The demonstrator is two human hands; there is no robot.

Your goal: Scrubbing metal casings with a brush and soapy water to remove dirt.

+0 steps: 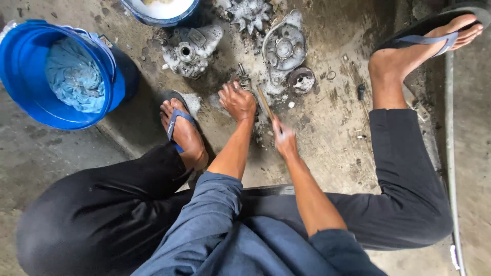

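Two hands busy on a dirty concrete floor (327, 122), person squatting in sandals. Landmark: blue bucket (30, 87) with a light blue rag inside. Left hand (237, 101), right of the bucket, is pressed down with fingers curled over a small dark metal part (244, 79) on the floor; the part is mostly hidden, kind unclear. Right hand (284, 139), further right of the bucket, is closed around a thin stick-like tool (265, 104), maybe a brush handle, angled toward the left hand; the tip is blurred. Beyond the hands, away from the bucket's right side: a grey engine casing (192, 51), a round cover plate (284, 48), a small round dark piece (302, 81). Step looks like scrubbing or scraping the held part clean, mid-way by my read. Next move likely needs the left hand steadying the part while the tool reaches its edges.
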